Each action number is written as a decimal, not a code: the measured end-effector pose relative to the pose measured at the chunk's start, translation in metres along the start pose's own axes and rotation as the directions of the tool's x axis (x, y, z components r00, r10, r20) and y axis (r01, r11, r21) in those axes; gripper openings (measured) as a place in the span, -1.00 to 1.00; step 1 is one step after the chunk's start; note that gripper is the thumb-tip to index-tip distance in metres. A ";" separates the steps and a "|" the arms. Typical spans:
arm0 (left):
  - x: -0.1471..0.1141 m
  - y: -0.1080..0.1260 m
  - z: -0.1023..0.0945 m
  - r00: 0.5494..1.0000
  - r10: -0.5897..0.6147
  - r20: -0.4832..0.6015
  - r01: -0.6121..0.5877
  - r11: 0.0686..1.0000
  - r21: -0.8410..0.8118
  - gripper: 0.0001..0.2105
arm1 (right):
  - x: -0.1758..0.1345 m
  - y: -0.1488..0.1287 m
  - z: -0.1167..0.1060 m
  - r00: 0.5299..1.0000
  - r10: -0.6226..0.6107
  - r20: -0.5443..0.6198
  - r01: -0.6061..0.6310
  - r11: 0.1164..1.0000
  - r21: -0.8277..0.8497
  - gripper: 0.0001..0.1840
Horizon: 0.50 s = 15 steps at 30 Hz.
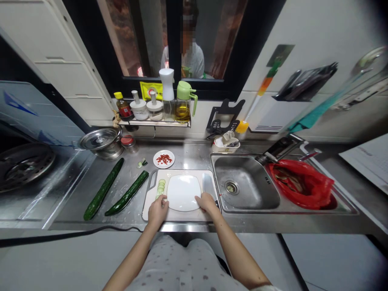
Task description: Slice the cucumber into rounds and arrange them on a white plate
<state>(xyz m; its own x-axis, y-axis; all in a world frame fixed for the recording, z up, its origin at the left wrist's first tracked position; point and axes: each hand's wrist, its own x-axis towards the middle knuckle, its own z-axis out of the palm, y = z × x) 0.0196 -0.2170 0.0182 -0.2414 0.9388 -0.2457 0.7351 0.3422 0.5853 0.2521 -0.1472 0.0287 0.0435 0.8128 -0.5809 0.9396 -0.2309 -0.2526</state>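
Observation:
A white rounded-square plate (184,192) lies over the middle of a light cutting board (176,216). My left hand (158,210) is closed at the plate's left edge, close to a row of cucumber slices (161,188). My right hand (208,202) pinches the plate's right edge, with the thumb over the rim. Beside it a knife (208,182) rests on the board's right side, its handle partly hidden by that hand. Two cucumbers (104,189) (127,194) lie left of the board. Behind the board sits a small dish (164,165) of chopped red pieces.
The sink (247,182) is on the right, with a red plastic bag (303,184) past the faucet (283,147). A lidded pot (104,142) and a stove (26,165) are on the left. Bottles (183,107) line a wall shelf. A person (195,58) appears in the window.

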 end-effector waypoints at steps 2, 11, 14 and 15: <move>-0.004 -0.007 -0.003 1.000 0.017 -0.017 -0.018 1.000 -0.009 -0.80 | -0.001 0.000 0.000 1.000 -0.001 0.002 0.001 1.000 0.002 -0.52; -0.016 -0.044 -0.011 0.992 -0.054 -0.116 0.068 0.991 0.116 -0.74 | -0.004 0.000 0.000 1.000 0.010 -0.016 -0.011 0.998 -0.064 -0.49; -0.018 -0.049 -0.011 0.991 -0.084 -0.102 0.102 0.976 0.191 -0.67 | -0.007 0.004 0.000 1.000 -0.003 -0.030 0.001 0.998 -0.070 -0.49; -0.018 -0.049 -0.011 0.992 -0.091 -0.093 0.109 0.971 0.215 -0.68 | -0.008 0.006 -0.001 0.999 -0.017 -0.042 0.014 0.998 -0.065 -0.48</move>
<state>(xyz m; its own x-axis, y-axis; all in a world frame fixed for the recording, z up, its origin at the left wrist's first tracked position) -0.0191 -0.2501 0.0024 -0.3648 0.9034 -0.2252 0.8232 0.4260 0.3754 0.2576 -0.1545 0.0321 0.0419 0.8384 -0.5434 0.9601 -0.1843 -0.2103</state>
